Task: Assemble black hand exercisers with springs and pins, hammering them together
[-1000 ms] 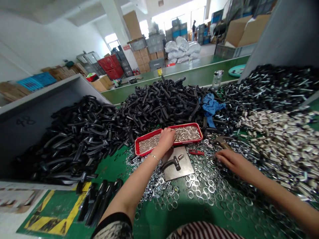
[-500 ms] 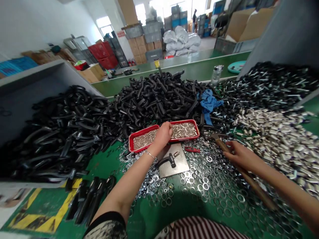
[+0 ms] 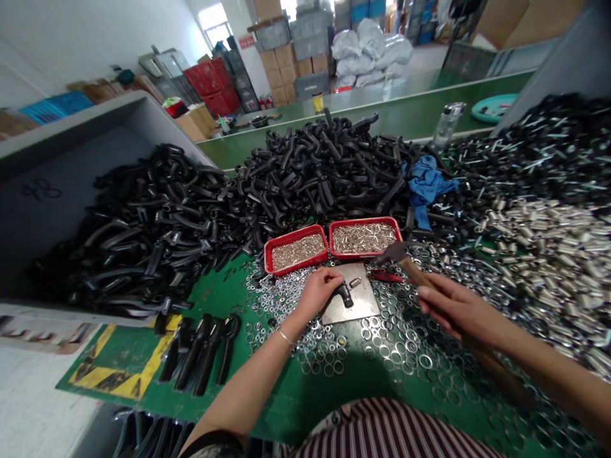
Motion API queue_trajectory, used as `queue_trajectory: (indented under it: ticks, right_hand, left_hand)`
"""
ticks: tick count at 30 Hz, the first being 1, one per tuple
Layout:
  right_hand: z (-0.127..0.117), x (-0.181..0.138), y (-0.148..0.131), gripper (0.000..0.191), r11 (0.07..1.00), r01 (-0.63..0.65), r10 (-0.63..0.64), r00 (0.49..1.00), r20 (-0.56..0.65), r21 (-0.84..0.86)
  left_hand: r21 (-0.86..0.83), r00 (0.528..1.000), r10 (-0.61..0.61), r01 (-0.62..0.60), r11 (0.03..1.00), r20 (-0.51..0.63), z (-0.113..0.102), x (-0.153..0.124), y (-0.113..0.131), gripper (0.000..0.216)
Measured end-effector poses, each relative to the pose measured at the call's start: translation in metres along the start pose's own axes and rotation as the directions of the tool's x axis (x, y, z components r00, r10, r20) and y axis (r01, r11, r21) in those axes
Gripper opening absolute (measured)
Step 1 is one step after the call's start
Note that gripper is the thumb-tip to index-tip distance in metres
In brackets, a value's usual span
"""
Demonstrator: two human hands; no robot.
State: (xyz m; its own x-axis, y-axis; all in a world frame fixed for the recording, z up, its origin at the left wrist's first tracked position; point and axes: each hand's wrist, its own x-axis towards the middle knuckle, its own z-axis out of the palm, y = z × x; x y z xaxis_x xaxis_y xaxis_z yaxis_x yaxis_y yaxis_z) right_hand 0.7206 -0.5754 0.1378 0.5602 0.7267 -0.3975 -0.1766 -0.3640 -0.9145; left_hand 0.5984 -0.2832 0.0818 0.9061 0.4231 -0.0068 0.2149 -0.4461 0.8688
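- Left hand [image 3: 319, 289] pinches a black handle [image 3: 342, 294] onto the steel plate [image 3: 365, 304] at mid-tabletop, just before the red trays [image 3: 296, 251].
- Right hand [image 3: 451, 306] grips a hammer [image 3: 398, 256], head beside the plate.
- Few laid-out handles [image 3: 200, 350] lie by the near left edge and the heap [image 3: 310, 172] is large: likely early.

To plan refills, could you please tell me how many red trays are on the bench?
2: the left red tray lies just beyond the left hand; the right red tray sits beside it. None seems hidden.
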Motion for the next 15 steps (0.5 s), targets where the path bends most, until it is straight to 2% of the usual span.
queue_trajectory:
  ticks: [5,8,10,13,15]
  right_hand:
    - [0.032,0.008,0.009,0.049,0.997,-0.029,0.033,0.998,0.045,-0.077]
    - [0.035,0.015,0.012,0.05,0.992,-0.03,0.035,0.999,0.039,-0.121]
    - [0.034,0.018,0.012,0.049,0.982,-0.018,0.028,0.998,0.051,-0.19]
    - [0.031,0.019,0.004,0.047,0.917,0.099,-0.084,0.995,0.055,-0.385]
    - [0.033,0.016,-0.007,0.046,0.828,0.223,-0.226,0.972,0.057,-0.514]
  left_hand:
    - [0.083,0.999,0.039,-0.038,0.996,-0.018,0.008,0.003,-0.003,0.009]
    - [0.122,0.998,0.057,-0.055,0.991,-0.015,0.007,0.002,-0.003,0.01]
    - [0.221,0.99,0.139,-0.139,0.965,0.019,0.004,0.001,-0.001,0.012]
    - [0.422,0.935,0.309,-0.353,0.835,0.171,0.001,-0.005,0.004,0.016]
    - [0.491,0.917,0.345,-0.4,0.774,0.203,-0.001,-0.012,0.007,0.026]
